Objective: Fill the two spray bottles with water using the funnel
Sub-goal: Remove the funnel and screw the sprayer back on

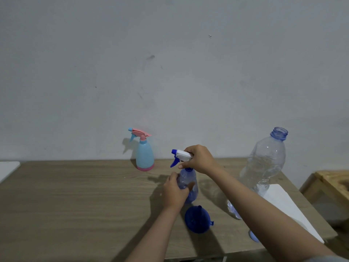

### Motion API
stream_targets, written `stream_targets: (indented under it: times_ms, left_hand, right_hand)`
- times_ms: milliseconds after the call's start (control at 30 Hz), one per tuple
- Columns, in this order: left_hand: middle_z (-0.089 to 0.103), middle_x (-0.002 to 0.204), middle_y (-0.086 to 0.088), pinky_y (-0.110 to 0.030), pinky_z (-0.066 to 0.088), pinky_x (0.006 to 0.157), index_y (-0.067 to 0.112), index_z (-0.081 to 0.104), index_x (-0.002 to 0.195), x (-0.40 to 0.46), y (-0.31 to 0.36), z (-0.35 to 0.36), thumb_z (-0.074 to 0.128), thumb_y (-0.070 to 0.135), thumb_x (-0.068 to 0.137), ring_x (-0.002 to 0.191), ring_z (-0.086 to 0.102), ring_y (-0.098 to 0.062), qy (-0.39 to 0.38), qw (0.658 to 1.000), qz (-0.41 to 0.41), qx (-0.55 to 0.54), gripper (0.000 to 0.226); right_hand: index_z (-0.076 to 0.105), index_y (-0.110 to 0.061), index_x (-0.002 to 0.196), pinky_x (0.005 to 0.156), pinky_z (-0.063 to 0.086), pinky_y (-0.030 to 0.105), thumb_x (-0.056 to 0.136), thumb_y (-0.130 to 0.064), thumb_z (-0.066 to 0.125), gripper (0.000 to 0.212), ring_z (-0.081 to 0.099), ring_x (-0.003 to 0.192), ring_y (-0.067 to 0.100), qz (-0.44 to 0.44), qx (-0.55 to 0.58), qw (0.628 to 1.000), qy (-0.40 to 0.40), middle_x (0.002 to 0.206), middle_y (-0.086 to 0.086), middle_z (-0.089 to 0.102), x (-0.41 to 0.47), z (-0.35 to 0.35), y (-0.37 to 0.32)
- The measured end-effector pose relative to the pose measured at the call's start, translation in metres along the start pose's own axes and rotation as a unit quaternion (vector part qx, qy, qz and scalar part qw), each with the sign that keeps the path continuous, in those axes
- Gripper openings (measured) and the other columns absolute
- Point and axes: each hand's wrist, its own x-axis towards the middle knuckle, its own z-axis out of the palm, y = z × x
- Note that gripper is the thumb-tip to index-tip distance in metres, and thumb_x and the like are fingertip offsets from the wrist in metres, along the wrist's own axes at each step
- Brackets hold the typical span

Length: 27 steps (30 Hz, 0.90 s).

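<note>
A clear blue spray bottle (189, 186) stands mid-table. My left hand (174, 190) grips its body from the left. My right hand (200, 159) holds its white and blue spray head (180, 155) at the bottle's neck. A dark blue funnel (197, 219) lies on the table just in front of this bottle, mouth down. A light blue spray bottle with a pink head and base (144, 152) stands by the wall, untouched. A large clear water bottle (264, 163), uncapped, stands to the right behind my right forearm.
The wooden table (75, 195) runs up to a grey wall. A white sheet (283, 203) lies at its right end and a blue cap (254, 237) near the front edge. A wooden stand (332, 184) sits to the right, a white surface (7, 167) at far left.
</note>
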Motion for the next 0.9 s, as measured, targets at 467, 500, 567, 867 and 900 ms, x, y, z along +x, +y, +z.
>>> stream_targets:
  times_ms: [467, 500, 567, 867, 900]
  left_hand:
    - [0.055, 0.097, 0.014, -0.007, 0.031, 0.055, 0.024, 0.054, 0.104, -0.002, 0.000, -0.004, 0.073, 0.047, 0.077, 0.088, 0.055, -0.004, -0.006, 1.000, 0.026, 0.003, 0.040]
    - [0.056, 0.097, 0.014, -0.008, 0.032, 0.055, 0.024, 0.054, 0.102, -0.003, -0.001, -0.003, 0.073, 0.047, 0.077, 0.088, 0.056, -0.005, -0.006, 1.000, 0.029, 0.001, 0.039]
    - [0.057, 0.097, 0.012, -0.009, 0.033, 0.056, 0.024, 0.054, 0.101, -0.002, -0.001, -0.003, 0.073, 0.047, 0.077, 0.087, 0.056, -0.005, -0.006, 1.000, 0.030, -0.003, 0.038]
    - [0.060, 0.093, 0.010, -0.011, 0.036, 0.055, 0.024, 0.055, 0.096, 0.001, -0.004, 0.001, 0.074, 0.046, 0.075, 0.082, 0.058, -0.006, 0.007, 0.999, 0.031, -0.008, 0.036]
    - [0.061, 0.094, 0.010, -0.011, 0.038, 0.057, 0.023, 0.056, 0.098, 0.002, -0.005, 0.003, 0.075, 0.046, 0.074, 0.084, 0.059, -0.006, 0.009, 0.999, 0.030, -0.012, 0.038]
  right_hand:
    - [0.056, -0.020, 0.123, 0.073, 0.046, 0.013, 0.057, -0.015, 0.091, 0.075, 0.057, 0.105, 0.011, 0.033, 0.197, 0.978, 0.053, 0.117, -0.008, 0.057, -0.022, 0.003, 0.032]
    - [0.056, -0.019, 0.124, 0.073, 0.048, 0.014, 0.060, -0.014, 0.089, 0.071, 0.058, 0.105, 0.011, 0.037, 0.214, 0.975, 0.050, 0.117, -0.008, 0.058, -0.024, 0.006, 0.036]
    - [0.060, -0.015, 0.119, 0.079, 0.054, 0.022, 0.068, -0.010, 0.084, 0.057, 0.064, 0.104, 0.015, 0.036, 0.263, 0.964, 0.035, 0.113, -0.003, 0.065, -0.027, 0.013, 0.043]
    - [0.069, -0.010, 0.106, 0.088, 0.056, 0.033, 0.079, -0.012, 0.076, 0.028, 0.067, 0.100, 0.019, 0.043, 0.316, 0.946, 0.054, 0.100, 0.006, 0.072, -0.023, 0.040, 0.055]
    - [0.068, -0.009, 0.106, 0.086, 0.056, 0.029, 0.082, -0.010, 0.073, 0.025, 0.066, 0.101, 0.020, 0.038, 0.321, 0.945, 0.052, 0.101, 0.006, 0.072, -0.024, 0.041, 0.054]
